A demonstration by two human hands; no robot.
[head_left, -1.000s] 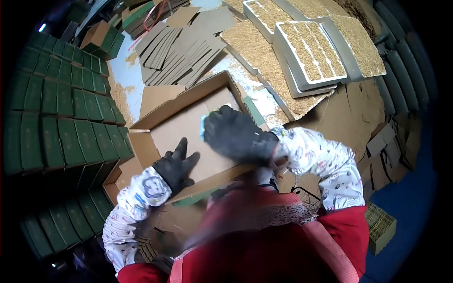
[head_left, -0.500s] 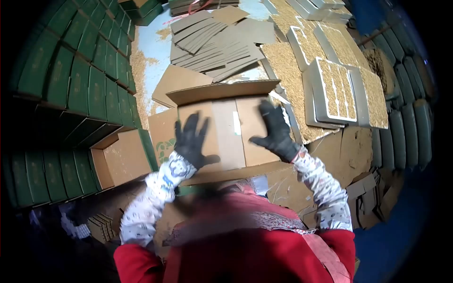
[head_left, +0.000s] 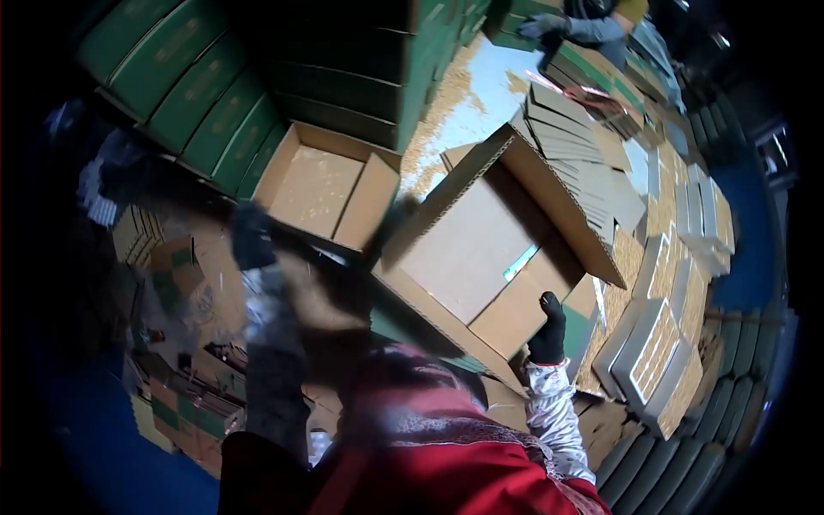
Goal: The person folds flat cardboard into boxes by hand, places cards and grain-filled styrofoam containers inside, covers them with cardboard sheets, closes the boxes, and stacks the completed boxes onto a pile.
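A large open cardboard box with a green outside lies before me, brown inside, with a small white and blue-green label within. My right hand, in a black glove, grips its near right edge, thumb upright against the wall and the other fingers hidden. My left hand, gloved too, is in shadow and smeared by motion; it is beside the left corner of a smaller open box, and I cannot tell whether it touches. That smaller box has a loose-looking panel inside.
Green boxes are stacked at the upper left. Cardboard sheets and trays of tan granules lie beyond the large box. Another person's gloved hand is at the top. Folded cartons sit at lower left.
My view has turned left. My left hand has left the large box and reached toward the smaller one. My right hand has gone from spread over the large box to its edge.
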